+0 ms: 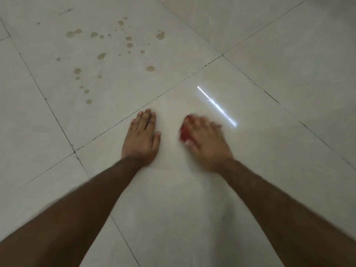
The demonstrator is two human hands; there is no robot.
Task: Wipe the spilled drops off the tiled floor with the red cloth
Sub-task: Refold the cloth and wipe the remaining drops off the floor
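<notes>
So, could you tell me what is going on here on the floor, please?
A person is on the tiled floor, seen from their own head camera. The right hand lies on a red cloth and is blurred; how its fingers sit on the cloth is unclear. The left hand rests flat on the tile with straight fingers. The brownish spilled drops are scattered over the tile farther ahead and to the left, apart from the cloth and unwiped.
</notes>
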